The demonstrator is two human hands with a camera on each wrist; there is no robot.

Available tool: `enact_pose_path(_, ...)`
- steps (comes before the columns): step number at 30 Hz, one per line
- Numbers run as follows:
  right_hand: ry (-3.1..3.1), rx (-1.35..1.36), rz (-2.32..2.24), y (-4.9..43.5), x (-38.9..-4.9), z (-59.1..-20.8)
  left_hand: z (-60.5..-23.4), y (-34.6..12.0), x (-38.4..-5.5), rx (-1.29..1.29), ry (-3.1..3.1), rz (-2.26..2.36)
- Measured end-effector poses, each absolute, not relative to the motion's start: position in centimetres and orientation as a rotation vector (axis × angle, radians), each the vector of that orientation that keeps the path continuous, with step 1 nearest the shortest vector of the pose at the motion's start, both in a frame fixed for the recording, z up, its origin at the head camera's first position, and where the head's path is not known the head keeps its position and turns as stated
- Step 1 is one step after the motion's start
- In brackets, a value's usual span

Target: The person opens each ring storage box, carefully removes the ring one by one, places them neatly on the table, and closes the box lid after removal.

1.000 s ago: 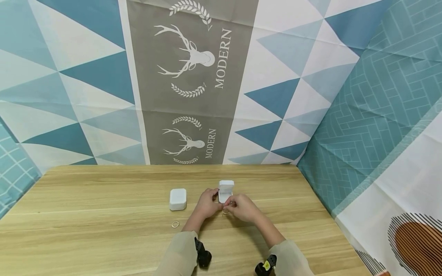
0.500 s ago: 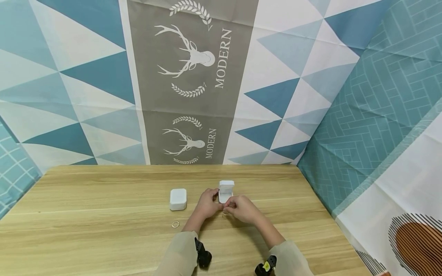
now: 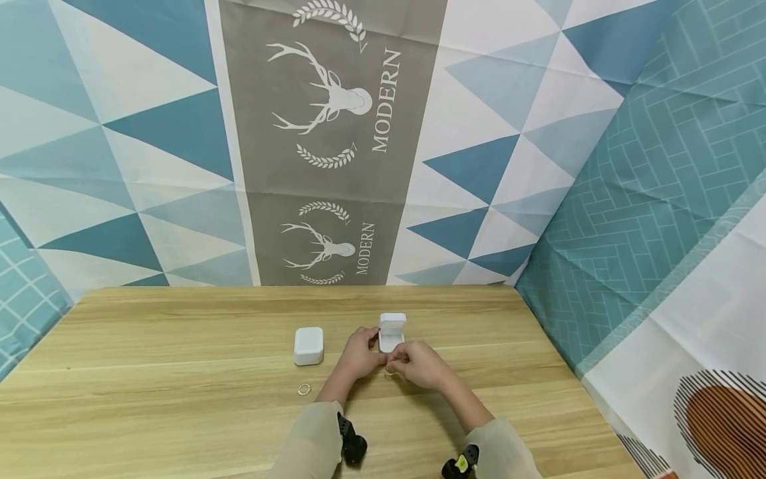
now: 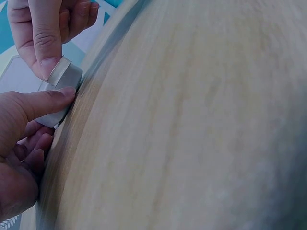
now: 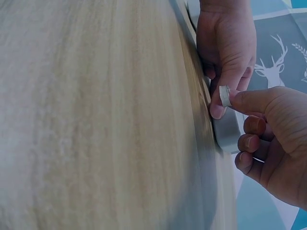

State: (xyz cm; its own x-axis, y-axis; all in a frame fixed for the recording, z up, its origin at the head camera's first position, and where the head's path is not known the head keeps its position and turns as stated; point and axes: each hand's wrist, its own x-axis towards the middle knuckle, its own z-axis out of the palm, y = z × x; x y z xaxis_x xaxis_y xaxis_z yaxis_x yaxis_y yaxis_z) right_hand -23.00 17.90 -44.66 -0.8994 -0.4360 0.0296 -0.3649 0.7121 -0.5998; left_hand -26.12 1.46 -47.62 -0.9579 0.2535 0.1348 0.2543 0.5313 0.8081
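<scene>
A small white ring box stands with its lid raised on the wooden table. My left hand grips it from the left, thumb along the front side and fingers around the far left side. Right in front of the box, my right hand pinches a ring between thumb and fingertips. In the left wrist view the ring's band shows close over the box's near edge, by the left thumb. The right hand partly covers the front of the box in the head view.
A second white box, lid down, stands to the left of my left hand. Another ring lies on the table in front of it, near the left forearm. Patterned cloth hangs behind the table and along its right side.
My right hand has shifted slightly toward me, the ring still pinched in it. The left hand and the box have stayed in place.
</scene>
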Motion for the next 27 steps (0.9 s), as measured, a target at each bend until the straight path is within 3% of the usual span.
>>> enact_pose_path(27,2.795,-0.672,-0.946,17.86,-23.06,-45.35,-47.53,1.59,-26.01,-0.432,-2.784,-1.474)
